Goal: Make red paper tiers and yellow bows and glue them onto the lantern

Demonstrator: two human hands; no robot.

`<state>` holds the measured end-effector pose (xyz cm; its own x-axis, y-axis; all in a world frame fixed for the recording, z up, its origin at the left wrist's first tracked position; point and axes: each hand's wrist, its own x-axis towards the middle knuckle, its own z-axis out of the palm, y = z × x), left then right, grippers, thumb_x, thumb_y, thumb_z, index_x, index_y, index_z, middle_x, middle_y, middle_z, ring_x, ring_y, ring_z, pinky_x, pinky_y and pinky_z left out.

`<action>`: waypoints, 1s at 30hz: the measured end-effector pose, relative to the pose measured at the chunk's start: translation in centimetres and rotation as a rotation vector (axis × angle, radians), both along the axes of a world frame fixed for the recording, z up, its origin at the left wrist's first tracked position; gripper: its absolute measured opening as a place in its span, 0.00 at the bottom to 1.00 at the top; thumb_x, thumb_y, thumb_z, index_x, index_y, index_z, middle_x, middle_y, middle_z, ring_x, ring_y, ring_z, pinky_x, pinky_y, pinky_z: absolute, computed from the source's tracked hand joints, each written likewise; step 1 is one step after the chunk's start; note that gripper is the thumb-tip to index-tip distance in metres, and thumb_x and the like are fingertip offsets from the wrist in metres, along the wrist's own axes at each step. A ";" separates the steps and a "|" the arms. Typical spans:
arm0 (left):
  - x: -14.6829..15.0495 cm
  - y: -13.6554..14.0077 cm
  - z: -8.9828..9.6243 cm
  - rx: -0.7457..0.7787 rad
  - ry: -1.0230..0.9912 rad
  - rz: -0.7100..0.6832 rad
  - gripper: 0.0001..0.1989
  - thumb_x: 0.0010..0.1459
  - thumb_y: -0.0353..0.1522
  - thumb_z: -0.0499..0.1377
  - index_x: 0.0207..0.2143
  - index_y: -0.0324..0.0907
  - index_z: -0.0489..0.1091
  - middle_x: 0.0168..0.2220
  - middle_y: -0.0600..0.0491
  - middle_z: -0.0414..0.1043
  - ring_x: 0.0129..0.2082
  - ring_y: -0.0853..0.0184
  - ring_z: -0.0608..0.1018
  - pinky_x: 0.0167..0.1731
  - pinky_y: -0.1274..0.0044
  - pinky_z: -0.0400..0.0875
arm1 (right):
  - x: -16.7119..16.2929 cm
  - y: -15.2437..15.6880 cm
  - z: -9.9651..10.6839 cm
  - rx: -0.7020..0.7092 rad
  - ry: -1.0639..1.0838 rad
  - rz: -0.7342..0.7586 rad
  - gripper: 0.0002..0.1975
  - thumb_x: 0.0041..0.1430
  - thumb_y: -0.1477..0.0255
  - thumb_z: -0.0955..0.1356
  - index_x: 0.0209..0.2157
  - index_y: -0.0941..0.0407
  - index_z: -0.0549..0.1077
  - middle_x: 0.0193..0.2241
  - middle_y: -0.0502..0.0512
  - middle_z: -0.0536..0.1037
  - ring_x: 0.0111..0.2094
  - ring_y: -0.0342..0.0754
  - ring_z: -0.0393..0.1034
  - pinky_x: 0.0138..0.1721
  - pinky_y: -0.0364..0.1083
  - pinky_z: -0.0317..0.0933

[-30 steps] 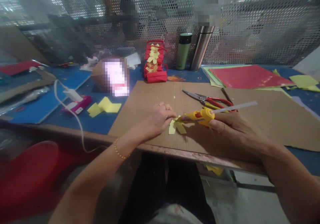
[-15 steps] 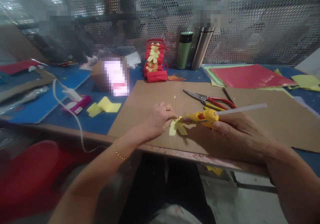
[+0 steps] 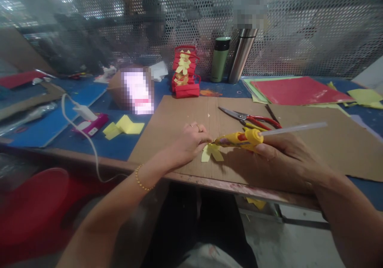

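One yellow glue gun (image 3: 242,139) at a yellow paper cutout (image 3: 213,153) on brown cardboard (image 3: 170,120)
The right hand (image 3: 287,156) has its fingers wrapped round the glue gun, a clear glue stick (image 3: 299,128) jutting out to the right; the nozzle points left at the far end of the cutout, which lies near the cardboard's near edge. The left hand (image 3: 190,142) has its fingers curled, tips at that same end; whether they pinch or press the paper I cannot tell. Red-handled scissors (image 3: 263,121) lie just far of the gun, yellow paper pieces (image 3: 127,125) well to the left
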<state>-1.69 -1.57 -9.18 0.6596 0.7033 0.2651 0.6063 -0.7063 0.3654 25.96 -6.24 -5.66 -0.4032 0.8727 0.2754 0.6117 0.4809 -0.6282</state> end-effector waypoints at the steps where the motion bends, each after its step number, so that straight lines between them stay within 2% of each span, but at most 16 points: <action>1: 0.0 0.0 0.1 -0.001 0.003 0.000 0.11 0.71 0.28 0.57 0.43 0.44 0.81 0.43 0.50 0.76 0.45 0.61 0.73 0.52 0.67 0.63 | -0.1 0.0 0.1 0.006 0.004 0.004 0.32 0.67 0.42 0.62 0.23 0.53 0.76 0.19 0.50 0.70 0.22 0.49 0.65 0.24 0.47 0.58; 5: 0.1 -0.2 0.2 -0.003 0.006 0.000 0.11 0.70 0.28 0.57 0.43 0.44 0.81 0.43 0.50 0.76 0.46 0.61 0.73 0.52 0.66 0.63 | -0.4 -0.2 0.3 0.007 0.015 0.026 0.32 0.67 0.43 0.62 0.21 0.53 0.73 0.17 0.47 0.65 0.19 0.46 0.58 0.23 0.46 0.56; 13: 0.2 -0.1 0.3 0.007 0.015 0.002 0.11 0.70 0.27 0.57 0.42 0.44 0.81 0.43 0.51 0.78 0.46 0.61 0.73 0.50 0.67 0.62 | -0.4 -0.2 0.4 0.006 0.004 0.027 0.34 0.67 0.42 0.62 0.18 0.52 0.67 0.16 0.47 0.61 0.19 0.45 0.56 0.24 0.47 0.56; 20: 0.3 -0.1 0.5 -0.002 0.036 0.022 0.10 0.71 0.29 0.58 0.41 0.45 0.81 0.42 0.51 0.79 0.45 0.61 0.73 0.49 0.67 0.62 | -0.6 -0.3 0.4 -0.033 0.004 0.061 0.33 0.68 0.42 0.60 0.24 0.53 0.73 0.17 0.47 0.65 0.20 0.46 0.59 0.24 0.46 0.54; 30: 0.4 -0.2 0.6 -0.021 0.026 0.081 0.09 0.69 0.30 0.58 0.39 0.43 0.80 0.42 0.49 0.78 0.45 0.60 0.74 0.49 0.65 0.62 | -0.5 -0.3 0.7 -0.020 -0.001 0.076 0.32 0.68 0.43 0.61 0.21 0.53 0.68 0.17 0.47 0.64 0.20 0.45 0.57 0.25 0.46 0.54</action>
